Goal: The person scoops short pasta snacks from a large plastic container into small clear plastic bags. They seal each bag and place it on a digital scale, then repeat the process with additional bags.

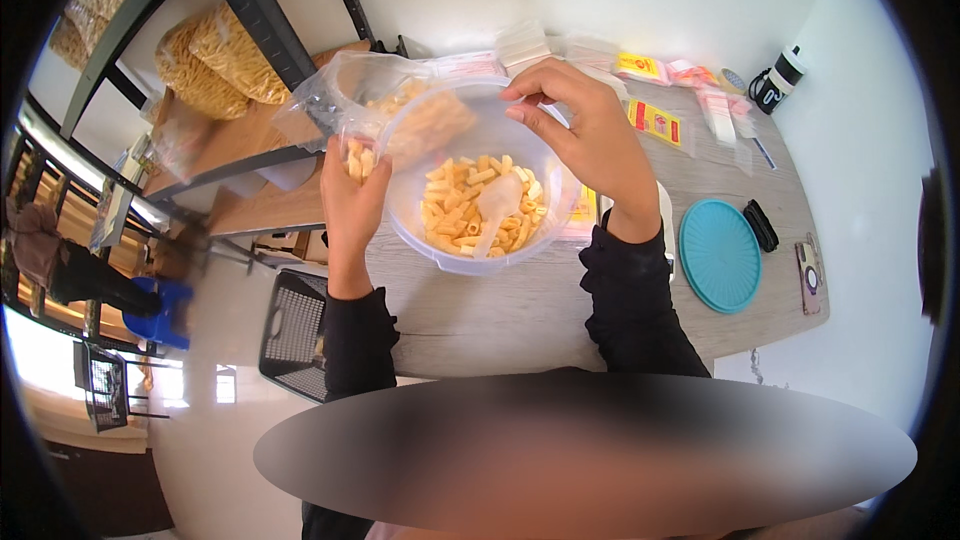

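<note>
A clear round plastic tub (400, 205) stands tilted toward me above the table. Short yellow tube pieces (455, 205), like pasta or puffed snacks, lie in it, with a translucent scoop (499, 202) on top. My left hand (352, 210) grips a clear plastic bag (335, 90) at the tub's left side; more tube pieces show in the bag, partly through the tub wall. My right hand (595, 135) is bent over the far right rim, thumb and fingers pinched together. Whether they hold the rim or something small is unclear.
Flat plastic bags and yellow-red packets (655, 123) line the wall. At right lie a teal lid (720, 256), a black case (761, 227) and a phone (808, 276); a black-and-white tumbler (778, 80) stands behind. Shelves hold filled bags (240, 50). A dark crate (295, 330) stands below left.
</note>
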Tool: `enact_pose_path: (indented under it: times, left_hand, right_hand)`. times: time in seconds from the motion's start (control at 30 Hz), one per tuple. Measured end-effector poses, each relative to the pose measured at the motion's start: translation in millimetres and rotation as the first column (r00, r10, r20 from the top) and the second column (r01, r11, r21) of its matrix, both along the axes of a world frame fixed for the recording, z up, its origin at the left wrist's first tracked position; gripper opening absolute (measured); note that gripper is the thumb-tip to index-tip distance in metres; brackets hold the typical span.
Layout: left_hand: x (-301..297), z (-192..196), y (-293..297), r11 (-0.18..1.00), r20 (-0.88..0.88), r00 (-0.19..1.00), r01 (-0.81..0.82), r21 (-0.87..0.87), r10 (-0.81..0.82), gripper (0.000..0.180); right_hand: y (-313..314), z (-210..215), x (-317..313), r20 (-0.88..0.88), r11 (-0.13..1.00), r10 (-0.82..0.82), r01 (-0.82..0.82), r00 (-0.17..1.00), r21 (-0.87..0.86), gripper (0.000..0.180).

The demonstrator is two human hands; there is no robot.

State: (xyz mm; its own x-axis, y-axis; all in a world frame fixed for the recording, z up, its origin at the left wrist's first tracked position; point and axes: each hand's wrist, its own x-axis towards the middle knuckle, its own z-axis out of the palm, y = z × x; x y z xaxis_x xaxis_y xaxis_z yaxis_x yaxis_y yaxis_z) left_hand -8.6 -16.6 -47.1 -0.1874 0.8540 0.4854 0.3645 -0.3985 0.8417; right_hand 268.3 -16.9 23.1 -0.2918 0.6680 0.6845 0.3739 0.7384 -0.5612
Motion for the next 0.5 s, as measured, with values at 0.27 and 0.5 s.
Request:
enact_pose_path:
  times: [0.27,0.5]
  left_hand:
    - [19,21,-59,0.979,-0.160,0.980,-0.090,0.182,0.119,0.030]
    - [31,20,-77,0.976,-0.143,0.984,-0.077,0.202,0.107,0.037]
  right_hand:
    - [-6,-18,-10,0.221,0.992,0.127,-0.120,0.967,-0.045,0.015]
    - [5,-54,-46,0.562,0.979,0.202,-0.178,0.802,-0.098,0.013]
